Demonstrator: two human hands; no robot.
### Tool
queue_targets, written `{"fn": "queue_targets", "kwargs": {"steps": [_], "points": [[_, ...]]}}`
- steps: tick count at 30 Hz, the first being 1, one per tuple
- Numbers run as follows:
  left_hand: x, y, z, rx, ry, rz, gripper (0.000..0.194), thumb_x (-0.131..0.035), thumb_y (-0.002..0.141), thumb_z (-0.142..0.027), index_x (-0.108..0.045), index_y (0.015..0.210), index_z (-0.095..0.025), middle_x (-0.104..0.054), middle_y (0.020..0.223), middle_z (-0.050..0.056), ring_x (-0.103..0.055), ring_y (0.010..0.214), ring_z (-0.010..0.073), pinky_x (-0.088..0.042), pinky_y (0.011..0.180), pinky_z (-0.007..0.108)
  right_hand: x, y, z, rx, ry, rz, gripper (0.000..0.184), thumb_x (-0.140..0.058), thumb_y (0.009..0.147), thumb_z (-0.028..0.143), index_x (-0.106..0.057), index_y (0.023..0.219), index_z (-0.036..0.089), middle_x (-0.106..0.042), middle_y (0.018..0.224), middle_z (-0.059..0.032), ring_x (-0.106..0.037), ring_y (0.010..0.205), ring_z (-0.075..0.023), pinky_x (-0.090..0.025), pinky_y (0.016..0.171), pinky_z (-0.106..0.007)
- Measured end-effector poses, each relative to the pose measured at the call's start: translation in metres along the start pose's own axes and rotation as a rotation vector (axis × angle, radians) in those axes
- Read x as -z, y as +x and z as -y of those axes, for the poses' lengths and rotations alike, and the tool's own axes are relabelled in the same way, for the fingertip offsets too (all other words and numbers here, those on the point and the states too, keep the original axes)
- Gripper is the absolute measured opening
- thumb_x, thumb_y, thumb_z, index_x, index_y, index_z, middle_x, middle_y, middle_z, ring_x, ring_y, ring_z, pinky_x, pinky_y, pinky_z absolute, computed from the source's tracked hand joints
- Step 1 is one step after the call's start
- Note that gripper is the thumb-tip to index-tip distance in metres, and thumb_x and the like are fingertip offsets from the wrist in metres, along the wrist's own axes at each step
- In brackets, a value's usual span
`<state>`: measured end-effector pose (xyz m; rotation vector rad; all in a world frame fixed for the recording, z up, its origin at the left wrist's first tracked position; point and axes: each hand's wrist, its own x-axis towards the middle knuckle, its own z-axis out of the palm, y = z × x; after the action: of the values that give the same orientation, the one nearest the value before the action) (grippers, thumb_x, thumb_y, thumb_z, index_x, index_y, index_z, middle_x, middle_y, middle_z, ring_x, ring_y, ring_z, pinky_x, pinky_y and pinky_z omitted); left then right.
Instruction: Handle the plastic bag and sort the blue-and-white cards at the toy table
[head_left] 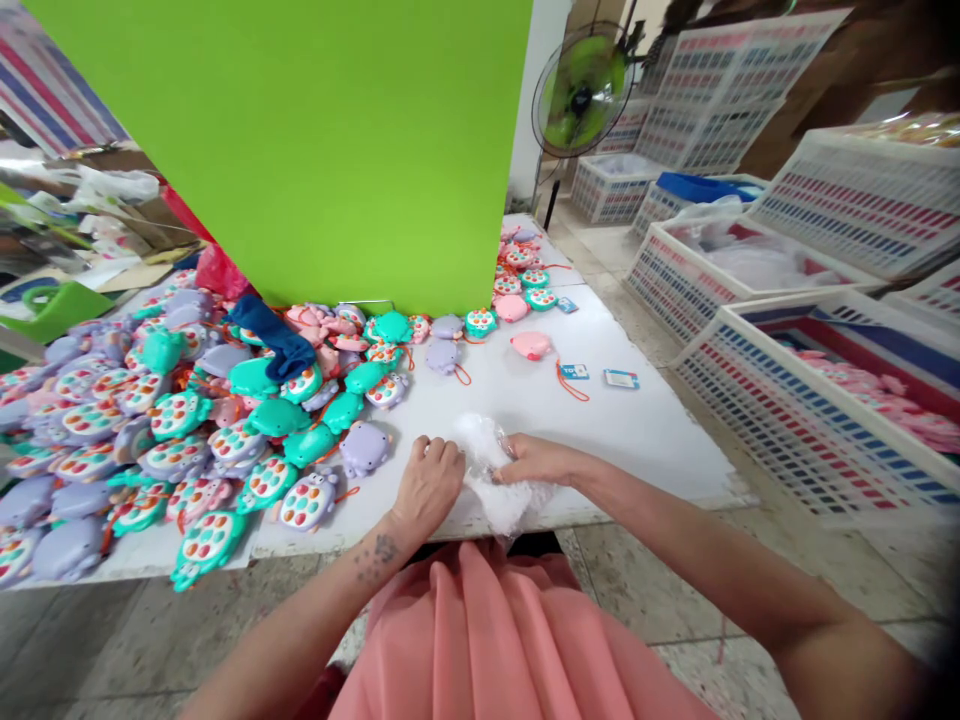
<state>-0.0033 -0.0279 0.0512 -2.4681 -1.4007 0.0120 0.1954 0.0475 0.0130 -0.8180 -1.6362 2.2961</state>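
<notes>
Near the front edge of the white table, a crumpled clear plastic bag (499,505) lies between my hands. My left hand (431,482) is closed, its fingers curled at the bag's left edge. From the right, my right hand (541,461) grips the bag with thumb and fingers; some fingertips are hidden by the plastic. Beyond them lies a pink animal-shaped toy (530,345) with an orange cord and a blue hang tag (574,371). Another blue-and-white tag (621,379) rests to its right. A purple animal toy (364,448) sits left of my left hand.
A large heap of turquoise, purple and pink button toys (180,410) covers the table's left side, with a dark blue cloth (274,335) on top. A green panel (322,150) stands behind. White crates (810,420) and a fan (581,95) are on the right.
</notes>
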Motion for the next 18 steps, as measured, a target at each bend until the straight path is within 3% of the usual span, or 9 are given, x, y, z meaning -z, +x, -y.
{"fn": "queue_targets", "kwargs": {"steps": [3,7,13,18], "points": [[-0.0059,-0.0018,0.0045,-0.120,-0.001,-0.058,0.016,-0.047,0.086,-0.009,-0.060,0.093,-0.014,-0.058,0.092,0.007,-0.051,0.092,0.0218,-0.035,0.095,0.045,-0.0017,0.0002,-0.0038,-0.015,0.080,0.006,0.032,-0.076,0.061,0.031,-0.064,0.083,0.012,-0.062,0.072,-0.0002,-0.056,0.064,-0.0134,-0.042,0.060,-0.022],[-0.0113,-0.0047,0.0070,-0.152,-0.002,-0.167,0.024,-0.044,0.090,-0.013,-0.057,0.109,-0.014,-0.062,0.103,0.007,-0.049,0.106,0.0233,-0.030,0.102,0.048,-0.0032,-0.0009,-0.0041,0.007,0.164,-0.010,0.036,-0.079,0.058,0.032,-0.065,0.085,0.012,-0.064,0.076,-0.0012,-0.057,0.066,-0.0135,-0.043,0.064,-0.023],[-0.0063,-0.0042,0.0052,-0.286,-0.058,-0.338,0.016,-0.047,0.090,-0.015,-0.059,0.101,-0.017,-0.064,0.103,0.004,-0.049,0.110,0.0216,-0.025,0.107,0.050,-0.0054,-0.0026,-0.0007,-0.012,0.098,0.073,0.038,-0.081,0.060,0.034,-0.064,0.086,0.012,-0.061,0.074,0.0000,-0.054,0.066,-0.0132,-0.042,0.062,-0.023],[-0.0031,-0.0051,0.0083,-0.335,-0.027,-0.293,0.017,-0.046,0.091,-0.015,-0.058,0.103,-0.017,-0.063,0.098,0.002,-0.051,0.102,0.0181,-0.024,0.108,0.048,-0.0093,-0.0002,-0.0024,0.055,0.083,-0.028,0.034,-0.079,0.061,0.037,-0.063,0.076,0.012,-0.057,0.067,0.0014,-0.050,0.063,-0.0123,-0.038,0.061,-0.023]]}}
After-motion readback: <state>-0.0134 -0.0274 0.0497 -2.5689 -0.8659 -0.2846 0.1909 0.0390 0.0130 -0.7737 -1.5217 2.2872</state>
